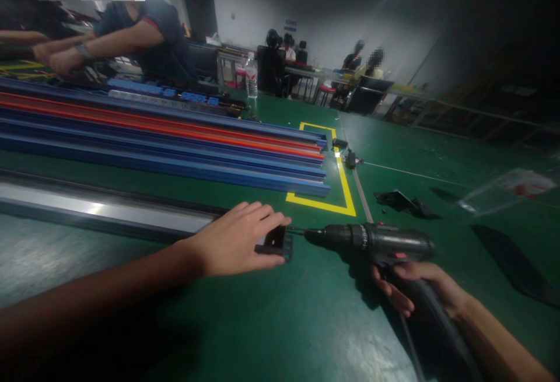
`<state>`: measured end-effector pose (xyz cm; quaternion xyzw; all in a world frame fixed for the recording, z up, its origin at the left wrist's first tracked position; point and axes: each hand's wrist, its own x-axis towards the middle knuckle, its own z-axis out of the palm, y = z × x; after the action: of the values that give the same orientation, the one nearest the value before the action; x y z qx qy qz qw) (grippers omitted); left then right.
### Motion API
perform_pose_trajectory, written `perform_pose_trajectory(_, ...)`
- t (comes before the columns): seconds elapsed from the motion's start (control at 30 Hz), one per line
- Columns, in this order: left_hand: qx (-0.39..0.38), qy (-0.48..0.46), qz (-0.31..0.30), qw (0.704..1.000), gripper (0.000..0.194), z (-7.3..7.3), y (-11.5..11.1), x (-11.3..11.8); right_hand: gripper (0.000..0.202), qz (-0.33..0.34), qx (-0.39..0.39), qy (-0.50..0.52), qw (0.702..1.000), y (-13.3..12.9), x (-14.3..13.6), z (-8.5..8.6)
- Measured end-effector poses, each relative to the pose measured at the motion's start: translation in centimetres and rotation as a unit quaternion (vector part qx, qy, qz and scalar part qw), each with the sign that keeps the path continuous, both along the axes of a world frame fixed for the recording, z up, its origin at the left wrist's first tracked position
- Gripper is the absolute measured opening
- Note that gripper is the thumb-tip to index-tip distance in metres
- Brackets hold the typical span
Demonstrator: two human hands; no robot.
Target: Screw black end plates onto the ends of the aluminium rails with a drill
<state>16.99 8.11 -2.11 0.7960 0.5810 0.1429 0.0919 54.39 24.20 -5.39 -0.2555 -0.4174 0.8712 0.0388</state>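
My right hand (406, 286) is wrapped round the grip of a black cordless drill (385, 242), its bit pointing left. The bit's tip meets, or nearly meets, a black end cap (286, 245) on the end of a long metal profile (109, 207); whether a screw sits there I cannot tell. Over that end lies my left hand (238, 236), thumb at the near side and fingers across the top, gripping the cap and profile end. The profile has a bright silver face and dark edges, and runs off to the left.
Blue and orange long profiles (175, 137) lie behind, ending inside a yellow tape outline (345, 189). Small black parts (402, 202) and a clear plastic bag (507, 189) lie to the right. A water bottle (251, 76) stands farther back. Across the table a person (140, 38) works.
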Motion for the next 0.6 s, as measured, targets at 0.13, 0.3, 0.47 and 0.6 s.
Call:
perform_pose_trajectory(0.13,-0.001,0.0,0.0,1.0,0.06,0.03,-0.03,-0.03,0.031,0.0,0.0,-0.007,1.0,-0.15,-0.25,0.32)
perform_pose_trajectory(0.3,-0.002,-0.001,0.003,1.0,0.06,0.04,0.05,-0.01,0.031,-0.004,-0.004,-0.012,1.0,-0.14,-0.17,0.4)
perform_pose_trajectory(0.47,-0.006,0.004,0.002,1.0,0.059,0.01,0.02,0.03,0.033,-0.003,-0.007,0.002,1.0,0.02,-0.09,0.14)
perform_pose_trajectory(0.6,-0.005,0.004,0.005,1.0,0.059,0.08,0.03,0.06,0.034,-0.005,-0.007,0.004,1.0,0.02,-0.3,0.13)
